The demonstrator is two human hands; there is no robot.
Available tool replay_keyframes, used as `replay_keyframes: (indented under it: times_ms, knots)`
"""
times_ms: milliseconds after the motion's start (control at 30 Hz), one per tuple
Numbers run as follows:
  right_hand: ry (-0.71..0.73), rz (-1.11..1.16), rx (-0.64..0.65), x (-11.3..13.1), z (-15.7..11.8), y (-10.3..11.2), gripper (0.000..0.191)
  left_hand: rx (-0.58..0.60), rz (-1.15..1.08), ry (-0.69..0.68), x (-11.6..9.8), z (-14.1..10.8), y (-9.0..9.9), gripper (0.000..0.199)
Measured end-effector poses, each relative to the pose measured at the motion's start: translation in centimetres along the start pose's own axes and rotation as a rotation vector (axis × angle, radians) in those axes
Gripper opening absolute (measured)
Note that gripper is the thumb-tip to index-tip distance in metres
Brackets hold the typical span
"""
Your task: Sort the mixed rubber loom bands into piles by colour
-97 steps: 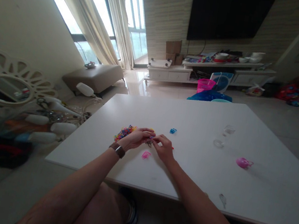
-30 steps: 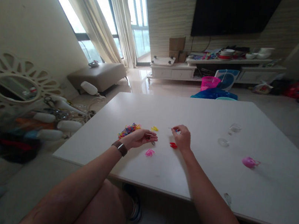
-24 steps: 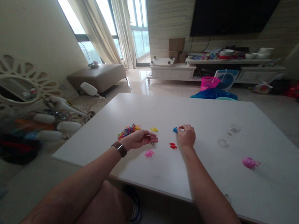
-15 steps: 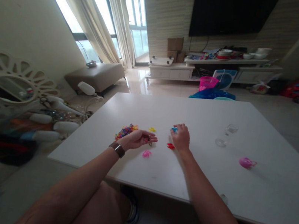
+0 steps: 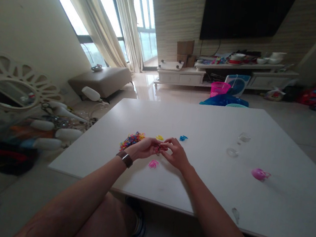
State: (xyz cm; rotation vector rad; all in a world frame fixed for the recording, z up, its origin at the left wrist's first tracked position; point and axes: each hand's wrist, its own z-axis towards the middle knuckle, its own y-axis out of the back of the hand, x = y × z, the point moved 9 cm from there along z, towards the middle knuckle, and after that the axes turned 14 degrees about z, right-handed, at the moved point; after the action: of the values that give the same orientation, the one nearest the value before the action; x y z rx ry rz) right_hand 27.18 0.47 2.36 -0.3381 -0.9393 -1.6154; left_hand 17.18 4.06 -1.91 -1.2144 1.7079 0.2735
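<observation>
My left hand (image 5: 146, 148), a watch on its wrist, is turned palm up above the table, its fingers curled around a few small dark elastic bands (image 5: 159, 149). Over that palm, the fingertips of my right hand (image 5: 176, 155) pinch at the bands; what exactly they grip is too small to tell. A heap of multicoloured elastic bands (image 5: 131, 141) lies beside my left wrist. Around the hands sit little bunches: yellow bands (image 5: 160, 138), blue bands (image 5: 183, 138) and pink bands (image 5: 153, 164). My right hand hides the spot where red ones lay.
On the right of the white table (image 5: 213, 123) lie a clear plastic container (image 5: 232, 152), a clear lid-like piece (image 5: 244, 137) and a pink round case (image 5: 260, 174). A small clear packet (image 5: 235, 215) rests at the near edge. A pink basket (image 5: 219, 89) stands beyond the table.
My right hand has moved left from the blue bunch to my left palm, leaving the blue bands on the table. My left fingers have curled in more.
</observation>
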Motion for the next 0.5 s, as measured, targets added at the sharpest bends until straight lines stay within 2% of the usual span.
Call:
replay_keyframes:
  times_ms: [200,367,500]
  knots:
    - [-0.033,0.020,0.002,-0.5,0.1,-0.1,0.021,0.034,0.067,0.039,0.9,0.3,0.3,0.023]
    - [-0.045,0.050,-0.025,-1.1,0.2,0.0,0.007,0.004,0.129,0.027,1.1,0.3,0.7,0.019]
    - [-0.061,0.042,-0.026,-1.4,0.1,0.1,0.009,-0.057,0.154,0.048,1.1,0.1,1.0,0.024]
